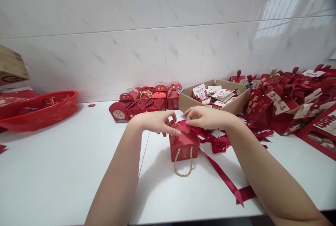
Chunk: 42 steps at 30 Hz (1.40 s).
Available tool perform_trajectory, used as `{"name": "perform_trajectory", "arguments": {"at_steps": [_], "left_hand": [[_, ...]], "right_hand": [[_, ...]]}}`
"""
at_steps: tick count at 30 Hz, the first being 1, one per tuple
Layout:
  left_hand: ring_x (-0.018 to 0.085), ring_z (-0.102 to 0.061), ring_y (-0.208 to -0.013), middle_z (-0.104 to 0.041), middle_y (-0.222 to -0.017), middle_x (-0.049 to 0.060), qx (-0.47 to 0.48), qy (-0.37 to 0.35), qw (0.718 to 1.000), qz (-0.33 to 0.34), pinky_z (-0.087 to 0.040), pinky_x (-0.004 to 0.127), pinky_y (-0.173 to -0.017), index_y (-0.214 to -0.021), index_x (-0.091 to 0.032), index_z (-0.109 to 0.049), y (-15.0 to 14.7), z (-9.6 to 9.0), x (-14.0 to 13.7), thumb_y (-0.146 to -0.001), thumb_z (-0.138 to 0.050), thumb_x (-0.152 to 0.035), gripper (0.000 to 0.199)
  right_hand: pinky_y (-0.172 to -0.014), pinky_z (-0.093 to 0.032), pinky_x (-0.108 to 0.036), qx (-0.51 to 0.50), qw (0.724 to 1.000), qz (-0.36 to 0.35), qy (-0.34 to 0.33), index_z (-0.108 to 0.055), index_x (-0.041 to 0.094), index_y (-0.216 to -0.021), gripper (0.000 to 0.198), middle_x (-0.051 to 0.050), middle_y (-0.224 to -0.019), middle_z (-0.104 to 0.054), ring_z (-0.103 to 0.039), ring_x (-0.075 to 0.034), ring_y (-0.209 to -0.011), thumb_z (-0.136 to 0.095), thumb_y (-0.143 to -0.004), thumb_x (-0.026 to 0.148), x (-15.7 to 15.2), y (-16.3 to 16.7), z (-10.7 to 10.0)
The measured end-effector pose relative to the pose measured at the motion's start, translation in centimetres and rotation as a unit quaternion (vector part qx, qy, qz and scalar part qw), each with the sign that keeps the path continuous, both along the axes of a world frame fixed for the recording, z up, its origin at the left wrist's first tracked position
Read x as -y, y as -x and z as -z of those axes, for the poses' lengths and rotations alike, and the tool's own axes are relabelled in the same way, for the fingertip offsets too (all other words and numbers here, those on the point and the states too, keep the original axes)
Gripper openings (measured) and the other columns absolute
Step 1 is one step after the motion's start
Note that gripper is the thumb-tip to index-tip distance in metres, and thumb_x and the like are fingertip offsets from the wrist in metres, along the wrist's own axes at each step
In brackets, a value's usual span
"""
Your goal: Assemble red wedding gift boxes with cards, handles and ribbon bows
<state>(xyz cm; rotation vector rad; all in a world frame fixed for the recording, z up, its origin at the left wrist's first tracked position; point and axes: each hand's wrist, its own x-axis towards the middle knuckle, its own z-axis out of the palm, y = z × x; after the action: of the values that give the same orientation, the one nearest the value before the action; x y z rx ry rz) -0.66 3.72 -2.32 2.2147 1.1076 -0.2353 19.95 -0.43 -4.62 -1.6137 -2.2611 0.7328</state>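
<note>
A small red gift box (184, 146) stands upright on the white table, a twisted gold rope handle (183, 175) hanging down its near side. My left hand (158, 122) is at the box's left top edge, thumb and fingers closed around a rounded flap. Over the right top edge, my right hand (206, 117) has its fingers bent onto a dark red ribbon (194, 126), which lies against the box top. More dark red ribbon (221, 147) is heaped to the right, and a long strip (222, 175) trails toward the table's front edge.
Several closed red boxes (147, 105) stand by the tiled wall. Beside them is an open cardboard box (214, 107) of white tags. Red gift bags (278, 100) crowd the right side. At left are a red plastic basin (39, 114) and a brown carton (13, 65).
</note>
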Motion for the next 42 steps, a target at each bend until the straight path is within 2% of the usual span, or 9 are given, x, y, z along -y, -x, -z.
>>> {"name": "perform_trajectory", "arguments": {"at_steps": [4, 9, 15, 19, 25, 29, 31, 36, 42], "left_hand": [[0.023, -0.063, -0.087, -0.067, -0.101, 0.007, -0.025, -0.044, 0.999, 0.001, -0.046, 0.030, -0.068, -0.104, -0.020, -0.049, 0.3, -0.1, 0.0, -0.066, -0.061, -0.056, 0.053], [0.021, -0.060, -0.098, -0.064, -0.109, 0.006, -0.001, -0.011, 0.999, 0.031, -0.045, 0.029, -0.078, -0.111, -0.021, -0.044, 1.1, -0.4, -0.2, -0.070, -0.061, -0.047, 0.052], [0.023, -0.058, -0.103, -0.062, -0.114, 0.008, 0.007, -0.007, 0.999, 0.034, -0.044, 0.031, -0.082, -0.115, -0.022, -0.044, 1.4, -0.4, -0.4, -0.068, -0.063, -0.050, 0.059], [0.023, -0.059, -0.103, -0.061, -0.115, 0.008, 0.005, -0.013, 1.000, 0.026, -0.044, 0.030, -0.081, -0.115, -0.022, -0.044, 1.4, -0.4, -0.4, -0.067, -0.064, -0.050, 0.059], [0.023, -0.060, -0.100, -0.064, -0.112, 0.007, 0.010, -0.004, 1.000, 0.028, -0.043, 0.029, -0.079, -0.114, -0.022, -0.044, 1.3, -0.4, -0.3, -0.067, -0.064, -0.047, 0.057], [0.021, -0.062, -0.099, -0.064, -0.114, 0.008, 0.035, 0.012, 0.999, 0.020, -0.044, 0.029, -0.081, -0.124, -0.022, -0.037, 1.5, -0.4, -0.3, -0.067, -0.066, -0.047, 0.069], [0.021, -0.061, -0.101, -0.066, -0.113, 0.008, 0.031, 0.011, 0.999, 0.009, -0.044, 0.029, -0.083, -0.126, -0.021, -0.037, 1.7, -0.5, -0.3, -0.071, -0.062, -0.050, 0.067], [0.021, -0.059, -0.103, -0.070, -0.103, 0.005, -0.004, 0.003, 1.000, 0.029, -0.041, 0.031, -0.088, -0.102, -0.021, -0.060, 1.6, -0.8, -0.4, -0.084, -0.043, -0.050, 0.038], [0.020, -0.057, -0.103, -0.068, -0.111, 0.004, 0.024, -0.011, 0.998, 0.056, -0.038, 0.029, -0.090, -0.078, -0.021, -0.067, 1.4, -0.7, -0.4, -0.085, -0.037, -0.049, 0.042]], "right_hand": [[-0.055, -0.041, -0.023, 0.000, 1.000, -0.009, -0.008, -0.063, 0.018, -0.071, 0.024, -0.004, -0.074, -0.065, -0.056, -0.014, -0.061, -0.054, -0.080, 0.038, 0.1, 0.2, 0.0], [-0.060, -0.042, -0.024, -0.013, 0.999, -0.046, -0.012, -0.062, 0.018, -0.069, 0.027, -0.007, -0.093, -0.066, -0.059, -0.015, -0.071, -0.050, -0.081, 0.039, 0.2, 1.0, 0.1], [-0.064, -0.043, -0.025, -0.052, 0.996, -0.078, -0.012, -0.060, 0.018, -0.071, 0.034, -0.008, -0.114, -0.060, -0.060, -0.018, -0.081, -0.044, -0.084, 0.045, -0.1, 1.7, 0.9], [-0.065, -0.042, -0.026, -0.055, 0.996, -0.071, -0.016, -0.061, 0.019, -0.071, 0.033, -0.007, -0.110, -0.061, -0.059, -0.018, -0.081, -0.045, -0.083, 0.044, -0.5, 2.0, 1.4], [-0.059, -0.041, -0.025, -0.067, 0.997, -0.041, 0.014, -0.061, 0.018, -0.066, 0.028, -0.007, -0.090, -0.066, -0.058, -0.017, -0.071, -0.051, -0.080, 0.039, -0.4, 2.5, 1.1], [-0.058, -0.041, -0.025, -0.072, 0.996, -0.040, 0.020, -0.061, 0.018, -0.064, 0.026, -0.006, -0.081, -0.067, -0.057, -0.016, -0.067, -0.054, -0.079, 0.037, -0.3, 2.9, 1.1], [-0.059, -0.041, -0.025, -0.069, 0.997, -0.041, 0.019, -0.061, 0.018, -0.064, 0.026, -0.006, -0.081, -0.067, -0.058, -0.016, -0.068, -0.053, -0.080, 0.037, -0.4, 3.0, 1.3], [-0.064, -0.042, -0.025, -0.066, 0.996, -0.058, 0.014, -0.059, 0.018, -0.067, 0.028, -0.006, -0.084, -0.066, -0.058, -0.017, -0.073, -0.047, -0.084, 0.037, -0.7, 3.0, 1.8], [-0.063, -0.042, -0.025, -0.087, 0.993, -0.080, -0.004, -0.052, 0.018, -0.059, 0.029, -0.004, -0.082, -0.065, -0.057, -0.015, -0.068, -0.047, -0.083, 0.034, -0.9, 3.0, 2.1]]}}
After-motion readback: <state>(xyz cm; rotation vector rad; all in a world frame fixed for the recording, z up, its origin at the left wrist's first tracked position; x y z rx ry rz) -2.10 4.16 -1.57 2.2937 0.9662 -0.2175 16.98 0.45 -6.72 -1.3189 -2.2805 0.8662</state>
